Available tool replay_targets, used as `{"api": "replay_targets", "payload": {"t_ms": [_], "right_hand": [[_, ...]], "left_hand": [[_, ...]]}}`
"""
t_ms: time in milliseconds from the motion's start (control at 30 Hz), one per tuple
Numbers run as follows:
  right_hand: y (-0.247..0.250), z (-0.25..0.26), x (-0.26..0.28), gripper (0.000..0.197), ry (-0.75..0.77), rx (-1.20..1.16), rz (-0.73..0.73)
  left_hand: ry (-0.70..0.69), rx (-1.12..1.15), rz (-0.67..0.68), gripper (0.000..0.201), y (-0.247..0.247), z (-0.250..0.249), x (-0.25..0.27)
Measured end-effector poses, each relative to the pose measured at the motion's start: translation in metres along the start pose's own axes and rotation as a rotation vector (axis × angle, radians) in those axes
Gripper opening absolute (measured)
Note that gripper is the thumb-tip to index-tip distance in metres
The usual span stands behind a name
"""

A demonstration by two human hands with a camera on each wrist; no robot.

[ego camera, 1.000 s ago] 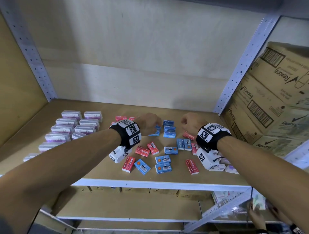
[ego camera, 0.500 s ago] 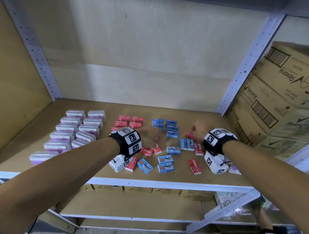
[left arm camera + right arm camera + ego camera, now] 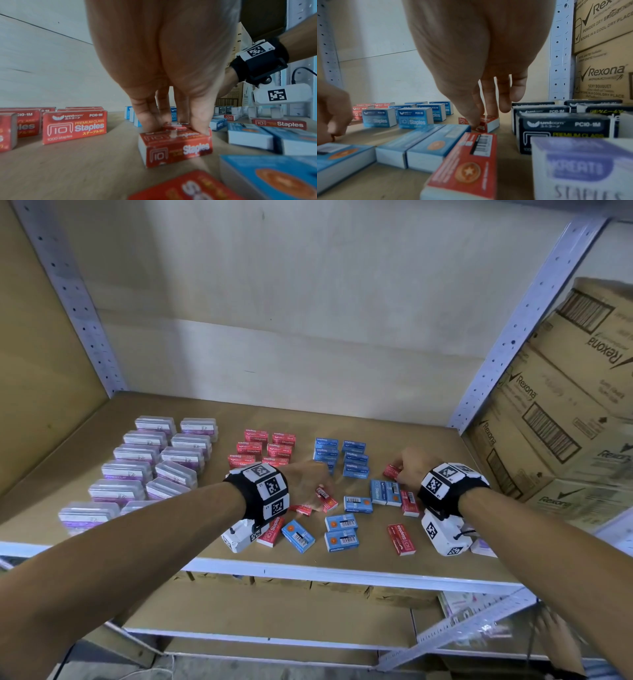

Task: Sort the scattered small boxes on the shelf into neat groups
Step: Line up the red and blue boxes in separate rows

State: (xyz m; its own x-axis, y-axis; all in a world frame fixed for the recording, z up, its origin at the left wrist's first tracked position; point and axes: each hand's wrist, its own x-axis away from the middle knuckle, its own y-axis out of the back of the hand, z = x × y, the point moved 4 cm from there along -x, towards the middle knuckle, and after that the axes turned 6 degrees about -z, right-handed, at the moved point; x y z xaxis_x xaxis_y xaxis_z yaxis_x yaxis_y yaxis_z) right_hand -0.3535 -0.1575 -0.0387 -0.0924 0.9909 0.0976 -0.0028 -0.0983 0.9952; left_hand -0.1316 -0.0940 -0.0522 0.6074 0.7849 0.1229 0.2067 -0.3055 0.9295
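Small staple boxes lie on the shelf board [image 3: 212, 546]. At the back stand a neat red group [image 3: 263, 446] and a neat blue group [image 3: 342, 455]; loose red and blue boxes [image 3: 342, 530] lie scattered in front. My left hand [image 3: 320, 489] [image 3: 173, 125] reaches down and pinches a loose red box [image 3: 323, 495] [image 3: 175, 142] between thumb and fingers. My right hand [image 3: 397, 474] [image 3: 481, 120] pinches another red box [image 3: 391, 470] [image 3: 489, 123] to the right of the blue group. Both boxes rest on the board.
Clear-lidded purple boxes [image 3: 154, 467] fill the left in two rows. Dark navy staple boxes [image 3: 563, 127] and a purple box [image 3: 580, 169] sit at the right front. Rexona cartons [image 3: 565, 412] stand beyond the perforated upright [image 3: 507, 337]. The shelf's front edge [image 3: 342, 573] is close.
Both hands have dropped from the back rows onto loose boxes: the left onto a red box in the middle, the right onto the red box beside the blue group.
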Motion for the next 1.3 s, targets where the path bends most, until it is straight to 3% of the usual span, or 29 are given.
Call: {"api": "replay_targets", "payload": {"t_ms": [233,533,833,1300], "right_hand": [[-0.004,-0.003,-0.002,0.016,0.008,-0.024,-0.004],[-0.005,-0.002,0.0,0.019,0.01,0.018,-0.023],[0.0,0.001,0.008,0.016,0.06,0.029,-0.031],[0.003,0.006,0.016,0.017,0.085,-0.011,-0.011]], "left_hand": [[-0.05,0.027,-0.029,0.023,-0.003,0.0,-0.003],[0.088,0.008,-0.071,0.026,-0.006,0.007,-0.008],[0.01,0.032,-0.12,0.022,0.0,0.001,-0.006],[0.032,0.011,-0.119,0.025,0.004,-0.004,0.001]]}}
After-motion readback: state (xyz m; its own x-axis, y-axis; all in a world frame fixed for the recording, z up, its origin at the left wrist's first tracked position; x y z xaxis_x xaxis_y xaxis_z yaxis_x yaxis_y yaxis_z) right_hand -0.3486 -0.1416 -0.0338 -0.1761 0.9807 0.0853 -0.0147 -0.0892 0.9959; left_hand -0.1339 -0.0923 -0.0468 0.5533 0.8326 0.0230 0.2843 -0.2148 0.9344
